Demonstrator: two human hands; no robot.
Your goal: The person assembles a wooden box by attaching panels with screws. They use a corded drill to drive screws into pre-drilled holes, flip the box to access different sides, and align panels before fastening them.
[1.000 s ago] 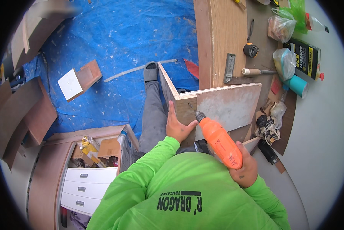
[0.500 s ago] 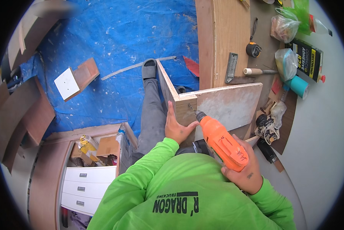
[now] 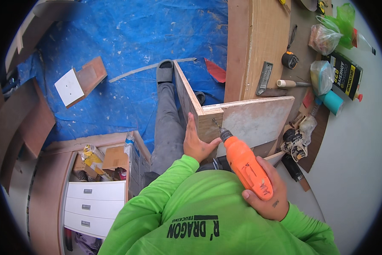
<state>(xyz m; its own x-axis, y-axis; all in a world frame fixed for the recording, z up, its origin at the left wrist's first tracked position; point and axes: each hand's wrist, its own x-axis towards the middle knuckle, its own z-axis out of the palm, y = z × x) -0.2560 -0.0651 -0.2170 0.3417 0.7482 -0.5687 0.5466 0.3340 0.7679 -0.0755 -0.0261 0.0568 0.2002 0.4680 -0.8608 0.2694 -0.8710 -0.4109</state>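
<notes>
My right hand (image 3: 271,191) is wrapped round an orange power drill (image 3: 246,163), whose trigger side is hidden. The drill slants up and to the left, and its thin bit (image 3: 215,122) meets the narrow wooden end face of a plywood frame (image 3: 210,122) at the corner. My left hand (image 3: 198,144) grips that same corner, the fingers stretched along its left side and the thumb lying across the near face toward the drill. From the corner, one panel (image 3: 186,87) runs away by my left foot and another whitish panel (image 3: 254,121) runs right.
A long wooden board (image 3: 265,42) lies at the right, bearing a metal square (image 3: 264,78). Beyond it are a tape measure (image 3: 290,60), a chisel (image 3: 292,83), plastic bags and a teal cylinder (image 3: 331,102). Blue sheeting (image 3: 135,29) covers the floor; white drawers (image 3: 93,206) stand lower left.
The drill's body has turned more upright, its rear swinging slightly down and left, while its bit stays at the corner. My left hand keeps its hold; the whole view has shifted a little.
</notes>
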